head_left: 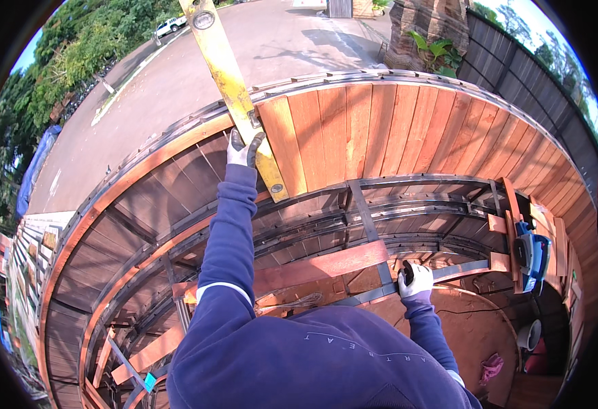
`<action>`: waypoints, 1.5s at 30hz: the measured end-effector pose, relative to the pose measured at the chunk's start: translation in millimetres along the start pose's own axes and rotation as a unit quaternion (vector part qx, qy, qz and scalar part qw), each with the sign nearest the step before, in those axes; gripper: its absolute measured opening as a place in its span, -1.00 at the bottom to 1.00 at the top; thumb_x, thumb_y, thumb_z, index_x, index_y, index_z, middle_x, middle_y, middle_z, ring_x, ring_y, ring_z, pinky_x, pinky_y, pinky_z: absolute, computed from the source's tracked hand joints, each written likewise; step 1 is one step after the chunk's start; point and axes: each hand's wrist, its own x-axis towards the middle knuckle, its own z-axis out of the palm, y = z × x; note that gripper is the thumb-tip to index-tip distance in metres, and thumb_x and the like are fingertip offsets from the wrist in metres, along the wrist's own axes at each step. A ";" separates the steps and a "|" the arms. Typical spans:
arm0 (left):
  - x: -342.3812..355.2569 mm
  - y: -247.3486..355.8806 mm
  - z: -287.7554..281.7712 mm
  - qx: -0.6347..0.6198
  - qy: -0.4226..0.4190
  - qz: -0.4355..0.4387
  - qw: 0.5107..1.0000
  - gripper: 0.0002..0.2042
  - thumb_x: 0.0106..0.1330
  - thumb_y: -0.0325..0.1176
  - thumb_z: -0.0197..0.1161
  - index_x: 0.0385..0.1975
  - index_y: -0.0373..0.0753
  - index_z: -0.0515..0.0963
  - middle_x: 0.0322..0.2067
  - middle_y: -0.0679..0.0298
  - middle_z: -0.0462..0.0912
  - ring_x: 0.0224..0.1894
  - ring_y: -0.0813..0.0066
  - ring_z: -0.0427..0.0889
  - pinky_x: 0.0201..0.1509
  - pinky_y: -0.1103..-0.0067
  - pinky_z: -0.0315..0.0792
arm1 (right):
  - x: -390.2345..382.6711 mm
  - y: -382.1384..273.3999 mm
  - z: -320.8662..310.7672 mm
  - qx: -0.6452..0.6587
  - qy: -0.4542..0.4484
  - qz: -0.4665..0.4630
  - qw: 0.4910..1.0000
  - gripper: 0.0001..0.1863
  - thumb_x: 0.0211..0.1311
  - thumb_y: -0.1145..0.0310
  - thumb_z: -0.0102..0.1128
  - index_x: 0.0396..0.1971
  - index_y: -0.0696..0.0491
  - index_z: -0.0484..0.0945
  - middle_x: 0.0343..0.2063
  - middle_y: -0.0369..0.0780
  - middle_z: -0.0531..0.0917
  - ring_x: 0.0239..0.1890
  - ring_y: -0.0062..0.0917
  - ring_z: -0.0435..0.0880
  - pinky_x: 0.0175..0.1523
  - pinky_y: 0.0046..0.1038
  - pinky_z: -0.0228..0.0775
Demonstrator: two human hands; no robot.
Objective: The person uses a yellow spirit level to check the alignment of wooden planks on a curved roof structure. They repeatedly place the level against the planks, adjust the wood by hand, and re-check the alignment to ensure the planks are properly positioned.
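Note:
My left hand (244, 148), in a white glove with dark fingers, is closed round the edges of a long yellow spirit level (227, 75). The level lies over the curved top beside the first of the fitted reddish boards (357, 133), its far end sticking out past the outer rim. Lower down, my right hand (416, 279), gloved the same way, grips a dark metal frame bar (464, 268); its fingertips are partly hidden. A reddish plank (319, 266) rests across the frame between my arms.
A blue power tool (533, 256) sits on boards at the right. Open frame bays (156, 194) curve away at the left. Below lie a brown floor (472, 317), a pink cloth (491, 368) and a dark cable. A dark fence (517, 68) and tree trunk (415, 34) stand beyond.

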 end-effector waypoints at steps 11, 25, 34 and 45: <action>-0.8 -20.2 1.6 0.058 0.005 -0.057 0.997 -0.60 0.10 -0.58 0.50 -0.07 -0.25 0.52 -0.26 0.35 0.65 -0.27 0.60 0.61 -0.17 0.61 0.52 | -0.7 0.1 -1.8 -0.012 0.012 -0.013 1.000 -0.64 0.05 0.26 0.32 -0.14 0.07 0.62 -0.38 -0.16 0.67 -0.22 -0.20 0.63 0.10 -0.22 0.36; 2.0 -62.1 -9.8 -0.065 0.023 -0.088 0.994 -0.62 0.00 -0.56 0.57 -0.19 -0.26 0.55 -0.31 0.37 0.62 -0.32 0.61 0.60 -0.19 0.60 0.56 | -3.3 4.0 3.2 -0.006 0.008 -0.005 1.000 -0.60 0.01 0.27 0.33 -0.11 0.08 0.61 -0.32 -0.17 0.68 -0.16 -0.19 0.62 0.12 -0.19 0.35; 1.9 -64.9 -4.5 0.013 0.039 -0.051 0.998 -0.73 0.09 -0.67 0.43 -0.29 -0.25 0.52 -0.38 0.33 0.58 -0.41 0.53 0.59 -0.13 0.43 0.66 | -5.1 11.8 11.0 -0.011 0.031 -0.034 0.999 -0.58 -0.03 0.27 0.33 -0.11 0.05 0.62 -0.29 -0.17 0.68 -0.14 -0.18 0.61 0.12 -0.16 0.35; 2.3 -54.9 -0.1 0.060 0.036 -0.065 0.995 -0.72 0.09 -0.52 0.53 -0.36 -0.20 0.49 -0.46 0.44 0.53 -0.45 0.66 0.51 -0.33 0.62 0.50 | -6.0 13.8 13.4 -0.008 0.039 -0.049 0.998 -0.60 -0.01 0.29 0.33 -0.10 0.06 0.63 -0.33 -0.16 0.67 -0.19 -0.17 0.61 0.10 -0.16 0.36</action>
